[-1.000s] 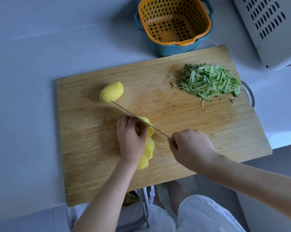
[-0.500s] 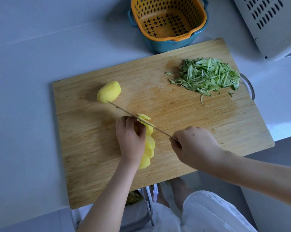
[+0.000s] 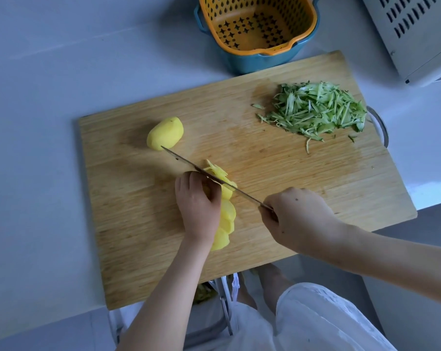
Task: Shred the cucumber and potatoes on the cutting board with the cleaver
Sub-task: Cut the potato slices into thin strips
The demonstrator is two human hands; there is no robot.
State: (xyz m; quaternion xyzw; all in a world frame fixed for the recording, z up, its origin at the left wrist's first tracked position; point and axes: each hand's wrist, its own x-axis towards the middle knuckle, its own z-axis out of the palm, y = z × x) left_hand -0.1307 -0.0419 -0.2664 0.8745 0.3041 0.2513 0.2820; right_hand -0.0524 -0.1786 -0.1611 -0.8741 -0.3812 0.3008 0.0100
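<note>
Where the pale counter ends, the cutting board juts past it.

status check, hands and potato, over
Right hand grips cleaver. Left hand holds potato slices. Cucumber shreds done; peeled potato uncut. Nothing blocking.

Cleaver handle hidden in right hand; basket cut off at top.

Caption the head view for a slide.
Left hand steadies fanned potato slices while right hand holds the cleaver across them; shredded cucumber lies beyond.
</note>
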